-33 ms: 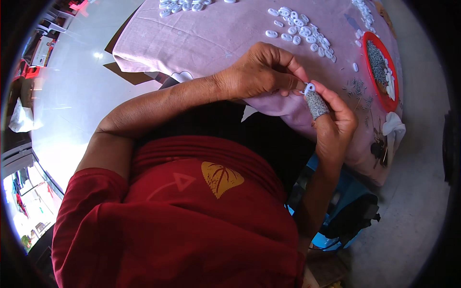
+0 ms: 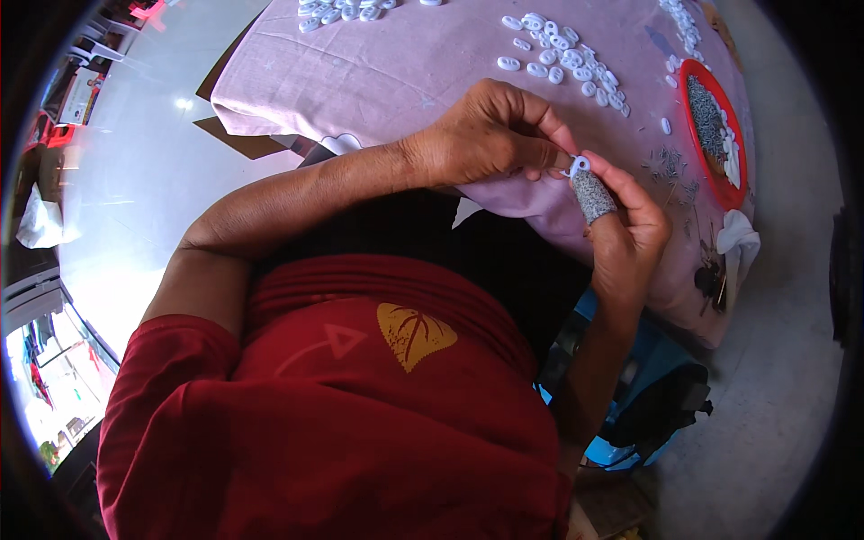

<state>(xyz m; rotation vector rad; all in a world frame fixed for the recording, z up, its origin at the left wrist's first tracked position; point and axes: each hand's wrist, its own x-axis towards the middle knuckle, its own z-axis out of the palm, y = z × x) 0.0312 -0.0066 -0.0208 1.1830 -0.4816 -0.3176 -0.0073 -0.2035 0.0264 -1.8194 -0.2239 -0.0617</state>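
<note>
My left hand (image 2: 493,137) is closed in a pinch, thumb and forefinger pressed against a small white oval plastic piece with holes (image 2: 580,165). From the other side my right hand (image 2: 637,223) grips the same piece between its fingertips and thumb. A grey speckled sleeve (image 2: 594,197) covers the right thumb. Whether a nail or another tiny part sits between the left fingertips is too small to tell. Both hands hover at the near edge of a table under a pink cloth (image 2: 405,76).
More white oval pieces (image 2: 573,58) lie heaped on the cloth. A red bowl (image 2: 691,153) at the right holds small grey metal pins and white bits. Loose pins (image 2: 667,166) are scattered beside it. A white cloth (image 2: 739,236) hangs at the table's right edge, above a blue-and-black object (image 2: 657,387).
</note>
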